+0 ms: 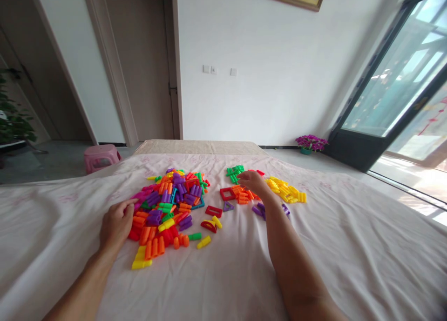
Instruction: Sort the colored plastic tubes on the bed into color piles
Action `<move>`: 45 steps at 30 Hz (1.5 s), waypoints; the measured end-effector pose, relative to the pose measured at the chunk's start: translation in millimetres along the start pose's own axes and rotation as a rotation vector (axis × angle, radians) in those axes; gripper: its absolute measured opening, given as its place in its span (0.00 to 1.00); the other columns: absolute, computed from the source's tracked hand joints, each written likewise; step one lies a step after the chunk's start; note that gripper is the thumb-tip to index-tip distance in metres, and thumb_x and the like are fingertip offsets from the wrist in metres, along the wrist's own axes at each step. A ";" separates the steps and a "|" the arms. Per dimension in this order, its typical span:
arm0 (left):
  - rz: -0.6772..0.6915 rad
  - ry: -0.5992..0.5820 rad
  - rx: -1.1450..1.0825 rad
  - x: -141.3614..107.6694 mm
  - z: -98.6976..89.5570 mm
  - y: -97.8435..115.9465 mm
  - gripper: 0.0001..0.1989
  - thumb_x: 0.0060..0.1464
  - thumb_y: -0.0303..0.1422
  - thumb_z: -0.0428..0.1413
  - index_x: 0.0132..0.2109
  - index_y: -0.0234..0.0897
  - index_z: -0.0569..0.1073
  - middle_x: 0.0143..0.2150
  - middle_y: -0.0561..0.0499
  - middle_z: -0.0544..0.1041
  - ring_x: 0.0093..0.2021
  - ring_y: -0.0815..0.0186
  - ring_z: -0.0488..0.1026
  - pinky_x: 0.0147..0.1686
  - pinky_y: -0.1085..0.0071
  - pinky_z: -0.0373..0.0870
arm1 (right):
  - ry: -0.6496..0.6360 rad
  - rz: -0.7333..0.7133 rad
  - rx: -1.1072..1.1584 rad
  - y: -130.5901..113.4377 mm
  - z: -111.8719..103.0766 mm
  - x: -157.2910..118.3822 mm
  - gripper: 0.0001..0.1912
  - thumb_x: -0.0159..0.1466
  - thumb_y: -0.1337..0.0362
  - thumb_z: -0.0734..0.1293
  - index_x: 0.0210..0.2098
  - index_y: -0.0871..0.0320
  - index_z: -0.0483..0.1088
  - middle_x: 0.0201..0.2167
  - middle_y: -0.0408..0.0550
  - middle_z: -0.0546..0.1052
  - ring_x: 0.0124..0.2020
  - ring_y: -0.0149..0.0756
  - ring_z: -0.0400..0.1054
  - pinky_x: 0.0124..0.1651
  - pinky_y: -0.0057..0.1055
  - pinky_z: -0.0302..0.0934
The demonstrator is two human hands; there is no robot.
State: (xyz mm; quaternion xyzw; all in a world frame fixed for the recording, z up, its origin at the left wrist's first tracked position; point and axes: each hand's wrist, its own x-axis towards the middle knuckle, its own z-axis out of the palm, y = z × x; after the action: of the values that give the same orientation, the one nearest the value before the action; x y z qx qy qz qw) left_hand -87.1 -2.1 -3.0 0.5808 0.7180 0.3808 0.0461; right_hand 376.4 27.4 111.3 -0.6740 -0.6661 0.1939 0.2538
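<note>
A mixed pile of plastic building pieces in purple, orange, green, red and yellow lies left of centre on the cloth. At its left edge my left hand rests with curled fingers beside magenta pieces; whatever it may hold is hidden. My right hand is over the sorted groups, fingers slightly bent and apart, with nothing visible in them. Close to its fingertips are green pieces and orange pieces. Yellow pieces lie right of that hand, and purple pieces are partly behind my forearm.
Between the groups lie a red square frame, a purple triangle, a red rectangular frame and a loose yellow piece. The pale cloth has wrinkles. Beyond it stand a pink stool and potted purple flowers.
</note>
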 end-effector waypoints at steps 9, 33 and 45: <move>0.022 0.022 -0.015 -2.0 0.1 0.6 0.22 0.62 0.40 0.45 0.50 0.37 0.80 0.51 0.42 0.80 0.53 0.55 0.75 0.54 0.62 0.69 | -0.519 -0.354 -0.296 -56.3 52.3 -16.3 0.19 0.55 0.63 0.74 0.47 0.55 0.79 0.41 0.46 0.82 0.40 0.35 0.75 0.39 0.23 0.62; 0.028 0.004 -0.007 0.5 2.5 1.1 0.24 0.62 0.40 0.43 0.51 0.36 0.80 0.51 0.42 0.80 0.53 0.55 0.75 0.56 0.62 0.68 | 0.020 -0.115 -0.330 -32.8 24.7 -3.8 0.15 0.65 0.64 0.63 0.48 0.51 0.79 0.43 0.46 0.81 0.43 0.37 0.73 0.37 0.27 0.55; 0.018 -0.006 -0.007 -1.3 -0.2 0.9 0.23 0.62 0.40 0.44 0.51 0.37 0.79 0.51 0.42 0.79 0.53 0.55 0.74 0.56 0.62 0.68 | -0.119 -0.141 -0.306 -38.4 66.7 -2.1 0.14 0.62 0.68 0.64 0.42 0.56 0.81 0.37 0.48 0.82 0.36 0.34 0.73 0.32 0.25 0.53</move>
State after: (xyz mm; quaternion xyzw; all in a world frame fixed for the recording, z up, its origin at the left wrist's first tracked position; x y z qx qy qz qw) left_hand -86.1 -3.2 -2.9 0.5883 0.7112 0.3820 0.0466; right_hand 305.7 30.3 81.1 -0.6439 -0.7472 0.1114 0.1213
